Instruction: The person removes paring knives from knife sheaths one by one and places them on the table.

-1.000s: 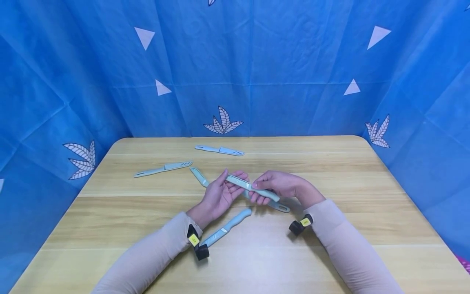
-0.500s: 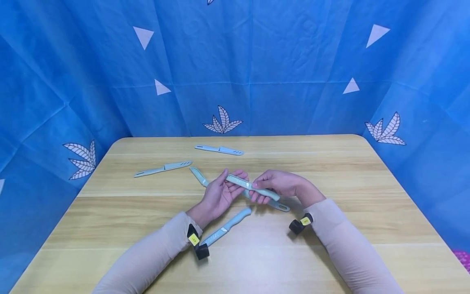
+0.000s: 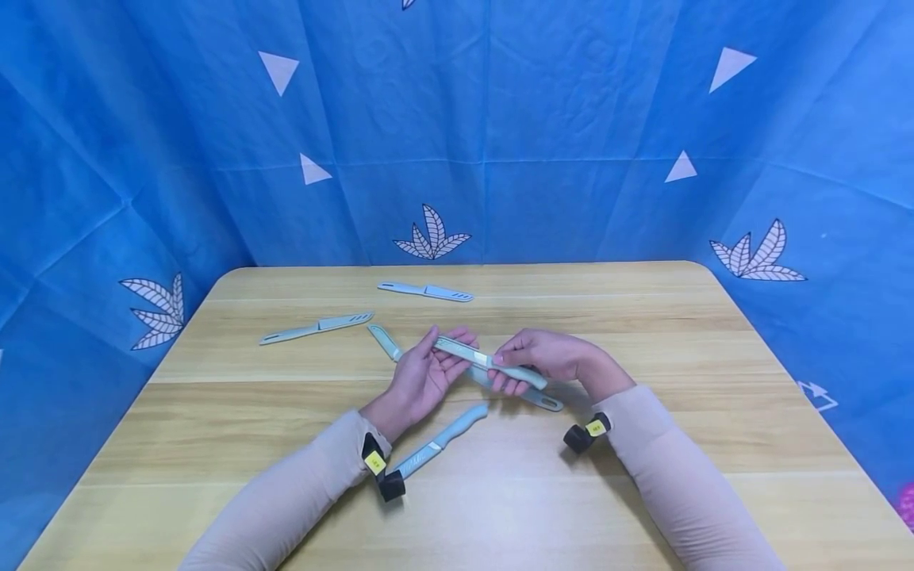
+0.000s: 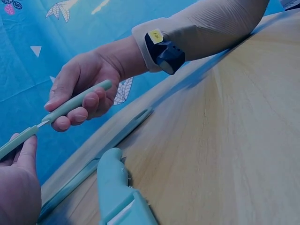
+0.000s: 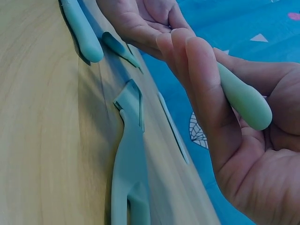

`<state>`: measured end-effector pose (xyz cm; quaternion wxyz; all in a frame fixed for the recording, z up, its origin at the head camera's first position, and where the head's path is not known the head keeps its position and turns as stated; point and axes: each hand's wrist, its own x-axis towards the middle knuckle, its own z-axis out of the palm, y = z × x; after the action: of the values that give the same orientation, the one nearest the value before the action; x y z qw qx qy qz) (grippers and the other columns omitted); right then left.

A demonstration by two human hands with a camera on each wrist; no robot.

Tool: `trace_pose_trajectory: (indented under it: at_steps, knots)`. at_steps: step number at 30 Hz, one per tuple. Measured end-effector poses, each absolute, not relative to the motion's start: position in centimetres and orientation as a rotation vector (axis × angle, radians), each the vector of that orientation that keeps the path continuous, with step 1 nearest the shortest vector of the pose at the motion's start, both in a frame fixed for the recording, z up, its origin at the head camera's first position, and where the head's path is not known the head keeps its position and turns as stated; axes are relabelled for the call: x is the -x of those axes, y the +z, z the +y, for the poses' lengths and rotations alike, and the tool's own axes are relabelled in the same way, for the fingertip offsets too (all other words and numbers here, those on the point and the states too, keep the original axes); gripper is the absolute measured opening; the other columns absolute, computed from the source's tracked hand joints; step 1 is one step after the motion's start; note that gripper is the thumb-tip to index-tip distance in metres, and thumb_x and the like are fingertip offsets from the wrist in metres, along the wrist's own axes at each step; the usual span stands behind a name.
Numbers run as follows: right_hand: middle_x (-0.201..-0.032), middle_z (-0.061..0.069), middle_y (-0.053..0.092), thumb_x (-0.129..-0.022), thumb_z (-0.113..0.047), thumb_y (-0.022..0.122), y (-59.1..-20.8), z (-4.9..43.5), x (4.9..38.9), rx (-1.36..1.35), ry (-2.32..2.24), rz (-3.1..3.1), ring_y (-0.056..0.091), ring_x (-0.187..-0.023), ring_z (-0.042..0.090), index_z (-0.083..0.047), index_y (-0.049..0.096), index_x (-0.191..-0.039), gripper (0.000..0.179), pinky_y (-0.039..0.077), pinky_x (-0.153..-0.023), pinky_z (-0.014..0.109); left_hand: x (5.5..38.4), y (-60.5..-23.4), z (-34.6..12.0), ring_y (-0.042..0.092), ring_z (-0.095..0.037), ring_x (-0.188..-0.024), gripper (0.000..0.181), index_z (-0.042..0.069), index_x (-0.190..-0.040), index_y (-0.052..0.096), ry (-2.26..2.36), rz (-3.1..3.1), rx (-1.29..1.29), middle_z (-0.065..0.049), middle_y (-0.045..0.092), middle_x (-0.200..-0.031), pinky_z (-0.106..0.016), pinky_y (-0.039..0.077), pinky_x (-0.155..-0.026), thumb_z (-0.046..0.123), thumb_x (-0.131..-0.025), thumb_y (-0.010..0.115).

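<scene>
A light green knife (image 3: 524,376) is held up in front of me, tilted down to the right. My right hand (image 3: 546,354) grips its handle (image 4: 77,101) between thumb and fingers. With palm up, my left hand (image 3: 421,377) holds the sheath (image 4: 18,141) with thumb and fingers. A short bright strip of blade (image 4: 44,123) shows between sheath and handle in the left wrist view. Under the hands lies another light green knife with a slotted handle (image 3: 548,403). A bluish knife (image 3: 451,431) rests nearer to me, its blade end close to the left wrist camera.
Two light blue sheathed knives, a back one (image 3: 426,291) and a left one (image 3: 317,327), lie farther off on the wooden table (image 3: 643,492). A green sheathed end (image 3: 385,342) sticks out beyond the left hand. Blue curtains (image 3: 557,119) stand behind and beside the table.
The left hand has shifted slightly left and the right hand slightly right. More bright metal shows between the sheath and the handle of the held knife.
</scene>
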<state>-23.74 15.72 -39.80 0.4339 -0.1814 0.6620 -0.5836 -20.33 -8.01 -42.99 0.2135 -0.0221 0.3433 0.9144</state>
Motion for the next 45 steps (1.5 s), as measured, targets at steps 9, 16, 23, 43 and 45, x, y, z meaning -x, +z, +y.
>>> trace_pose_trajectory:
  at_steps: [9, 16, 23, 43, 45]
  knots:
    - [-0.092, 0.019, 0.07, -0.102, -0.013, 0.051, -39.7, 15.8, 23.6, 0.463, -1.449, 1.661, 0.068, -0.075, 0.02, 0.011, 0.065, -0.107, 0.028, 0.06, -0.067, 0.029, 20.4, -42.9, -8.4, 0.047, -0.032, -0.132, 0.053, -0.005, -0.142, 0.039, 2.542, 0.954, 0.049, -0.026, 0.042, -0.145, -0.036, 0.046, -0.105, 0.036, -0.108, 0.031]
    - [-0.094, 0.02, 0.07, -0.102, -0.015, 0.053, -39.6, 16.0, 23.6, 0.485, -1.437, 1.67, 0.068, -0.075, 0.019, 0.013, 0.064, -0.109, 0.03, 0.06, -0.068, 0.029, 20.6, -42.8, -8.7, 0.045, -0.032, -0.133, 0.052, -0.004, -0.143, 0.038, 2.545, 0.918, 0.07, -0.026, 0.034, -0.15, -0.035, 0.046, -0.105, 0.035, -0.108, 0.03]
    - [-0.091, 0.019, 0.071, -0.102, -0.016, 0.054, -39.6, 16.2, 23.7, 0.497, -1.448, 1.653, 0.067, -0.074, 0.019, 0.014, 0.063, -0.108, 0.032, 0.06, -0.066, 0.027, 20.7, -42.8, -8.8, 0.037, -0.034, -0.138, 0.054, -0.003, -0.145, 0.035, 2.552, 0.901, 0.062, -0.025, 0.038, -0.148, -0.036, 0.046, -0.105, 0.036, -0.108, 0.032]
    - [-0.088, 0.019, 0.07, -0.102, -0.013, 0.053, -39.5, 16.3, 23.5, 0.501, -1.469, 1.64, 0.067, -0.071, 0.017, 0.022, 0.057, -0.111, 0.036, 0.059, -0.064, 0.026, 21.0, -43.2, -9.0, 0.05, -0.032, -0.129, 0.052, -0.004, -0.141, 0.04, 2.582, 0.934, 0.07, -0.025, 0.048, -0.14, -0.037, 0.046, -0.105, 0.035, -0.108, 0.034]
    - [-0.089, 0.019, 0.07, -0.102, -0.013, 0.052, -39.5, 16.4, 23.5, 0.502, -1.467, 1.638, 0.067, -0.071, 0.017, 0.022, 0.057, -0.112, 0.036, 0.059, -0.064, 0.026, 21.0, -43.1, -9.1, 0.049, -0.032, -0.129, 0.051, -0.004, -0.141, 0.041, 2.583, 0.931, 0.074, -0.023, 0.051, -0.138, -0.037, 0.046, -0.105, 0.035, -0.108, 0.034]
